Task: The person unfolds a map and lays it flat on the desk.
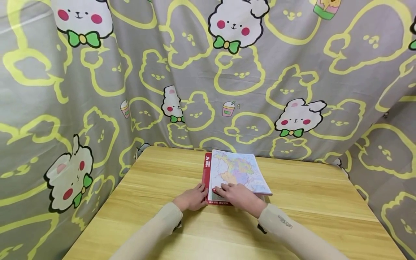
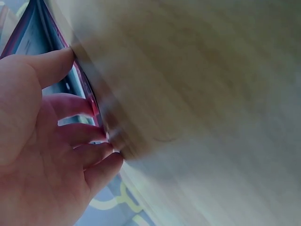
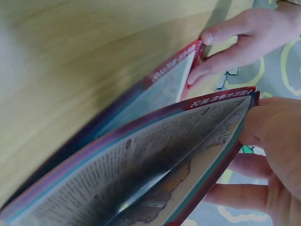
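A folded paper map with a coloured country on its upper panel lies on the table, its red border showing along the left side. Thumb and fingers of my right hand pinch the near edge of the upper folded part, lifting it off the layer beneath. From the right wrist, printed text panels show between the parted folds. My left hand rests at the lower left corner, fingertips pressing along the red edge against the table.
The wooden table extends on every side of the map. A grey curtain with yellow outlines and white cartoon rabbits hangs behind the table and along its left and right sides.
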Motion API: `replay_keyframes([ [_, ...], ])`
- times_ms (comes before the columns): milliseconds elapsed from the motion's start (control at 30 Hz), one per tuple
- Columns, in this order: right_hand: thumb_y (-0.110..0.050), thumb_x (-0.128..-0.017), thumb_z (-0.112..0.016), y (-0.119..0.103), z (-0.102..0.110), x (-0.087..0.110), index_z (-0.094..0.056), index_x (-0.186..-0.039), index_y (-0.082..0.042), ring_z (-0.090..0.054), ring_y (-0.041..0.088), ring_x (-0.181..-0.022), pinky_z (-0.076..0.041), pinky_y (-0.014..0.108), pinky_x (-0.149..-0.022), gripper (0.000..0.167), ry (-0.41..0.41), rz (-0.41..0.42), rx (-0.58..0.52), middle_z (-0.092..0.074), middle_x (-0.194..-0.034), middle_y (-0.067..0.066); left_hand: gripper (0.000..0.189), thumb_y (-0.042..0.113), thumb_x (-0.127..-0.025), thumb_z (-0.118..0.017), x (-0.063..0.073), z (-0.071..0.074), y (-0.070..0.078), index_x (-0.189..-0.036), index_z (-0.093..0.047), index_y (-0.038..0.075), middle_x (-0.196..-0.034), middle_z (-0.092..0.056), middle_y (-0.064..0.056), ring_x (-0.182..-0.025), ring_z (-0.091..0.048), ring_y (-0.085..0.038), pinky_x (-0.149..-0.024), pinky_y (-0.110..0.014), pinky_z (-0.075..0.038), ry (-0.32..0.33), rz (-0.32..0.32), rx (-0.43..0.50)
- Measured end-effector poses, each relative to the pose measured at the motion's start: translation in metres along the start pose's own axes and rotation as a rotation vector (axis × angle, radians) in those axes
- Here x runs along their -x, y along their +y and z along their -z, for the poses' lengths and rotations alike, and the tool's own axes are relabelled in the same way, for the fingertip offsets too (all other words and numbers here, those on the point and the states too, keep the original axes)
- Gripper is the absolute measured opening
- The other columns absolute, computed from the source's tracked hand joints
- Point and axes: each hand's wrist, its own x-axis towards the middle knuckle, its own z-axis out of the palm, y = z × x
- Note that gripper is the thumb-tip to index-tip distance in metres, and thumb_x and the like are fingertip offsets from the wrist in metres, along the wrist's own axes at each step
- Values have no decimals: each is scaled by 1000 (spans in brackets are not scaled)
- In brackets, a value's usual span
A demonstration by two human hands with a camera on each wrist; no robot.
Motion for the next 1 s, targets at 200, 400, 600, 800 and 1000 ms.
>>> replay_keyframes([
  [200,-8,-91,-61,6,13,8,-53,-133,-16,-63,19,-90,-53,31,-54,44,53,-16,11,-60,-115,5,58,34,-97,-50,0,-4,3,-140,-41,-4,-147,-34,-22,-136,-29,-35,-106,-37,-33,24,-25,-42],
  [400,-8,-93,-58,15,21,18,-54,-133,-15,-64,21,-95,-54,35,-58,41,99,-28,-32,-60,-117,7,59,34,-98,-48,-2,-7,3,-141,-38,-5,-148,-31,-22,-138,-27,-33,-108,-37,-30,24,-21,-2],
  [600,-8,-92,-59,20,26,27,-54,-133,-17,-63,20,-96,-54,34,-56,42,117,-24,-3,-60,-117,6,60,34,-97,-49,2,-9,1,-141,-37,-5,-147,-32,-23,-137,-28,-33,-109,-38,-28,24,-15,36],
  [800,-3,-87,-65,24,36,37,-54,-134,-17,-61,23,-102,-55,36,-59,50,112,-46,-12,-59,-121,7,63,37,-97,-49,7,-10,0,-141,-37,-6,-147,-33,-23,-137,-28,-34,-109,-39,-28,24,2,50],
  [1000,0,-86,-64,27,39,46,-54,-134,-16,-61,25,-105,-55,38,-60,52,119,-64,-15,-58,-125,9,63,41,-96,-50,11,-12,-2,-142,-39,-2,-147,-33,-23,-137,-28,-34,-108,-40,-30,17,25,24],
])
